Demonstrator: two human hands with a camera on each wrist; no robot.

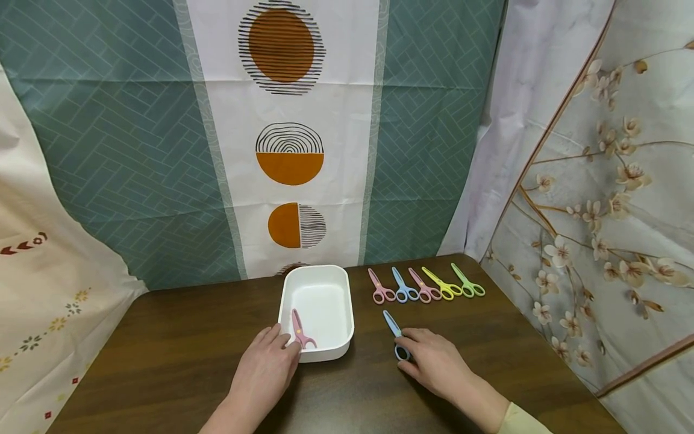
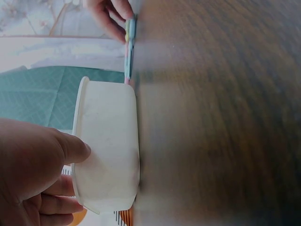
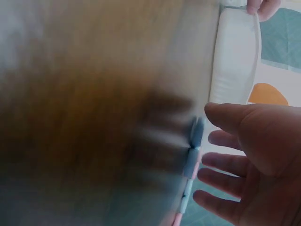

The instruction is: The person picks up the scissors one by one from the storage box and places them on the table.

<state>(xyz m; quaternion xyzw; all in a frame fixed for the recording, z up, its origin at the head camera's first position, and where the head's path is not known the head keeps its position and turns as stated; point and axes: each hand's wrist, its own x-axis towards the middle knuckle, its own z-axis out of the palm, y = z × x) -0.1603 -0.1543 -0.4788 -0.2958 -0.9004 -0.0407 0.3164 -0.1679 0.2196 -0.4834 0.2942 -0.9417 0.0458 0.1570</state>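
My left hand (image 1: 265, 364) grips the near left corner of a white plastic tray (image 1: 347, 328). In the left wrist view the thumb presses its outer wall, while the fingers reach past the rim. A pair of pink scissors (image 1: 297, 325) lies inside, its handles partly hidden by the tray's near wall. To the right, my right hand (image 1: 434, 361) is at the handles of light blue scissors (image 1: 393, 323) on the table. The right wrist view shows its fingers loosely extended and the thumb apart; whether they touch the scissors I cannot tell.
Behind the right hand, several scissors lie in a row: pink (image 1: 376, 283), blue (image 1: 401, 283), pink (image 1: 420, 282), yellow (image 1: 438, 281) and green (image 1: 463, 278). They rest near the back edge of the dark wooden table (image 1: 206, 325). Patterned curtains (image 1: 146, 181) hang behind it.
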